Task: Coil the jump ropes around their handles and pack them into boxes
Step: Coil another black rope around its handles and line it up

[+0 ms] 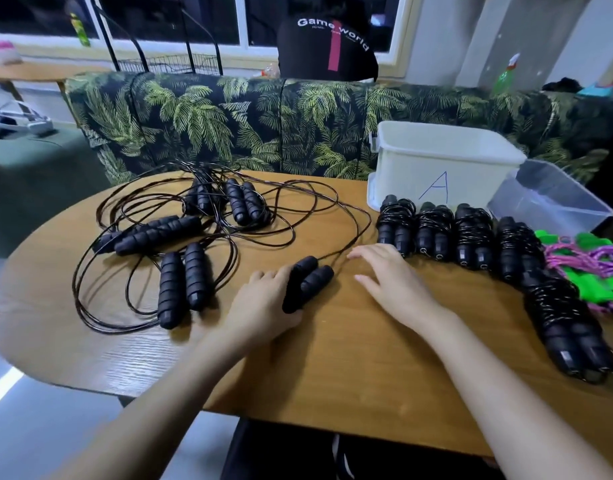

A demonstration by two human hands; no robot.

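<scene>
My left hand [263,303] grips a pair of black jump-rope handles [308,282] held side by side on the wooden table [333,368]; their thin black rope [353,216] trails loose toward the back. My right hand [388,278] lies just right of them with fingers stretched out flat, holding nothing. Several uncoiled black ropes with handles [180,282] are tangled at the left. Several coiled black ropes [471,237] stand in a row at the right, and one more coiled bundle [565,327] lies nearer the edge. A white box marked "A" [440,164] stands behind them.
A clear plastic box [547,199] leans beside the white one. Green-handled ropes with pink and purple cord [589,265] lie at the far right. A leaf-patterned sofa [249,123] backs the table, and a person in a black shirt [326,39] sits beyond it.
</scene>
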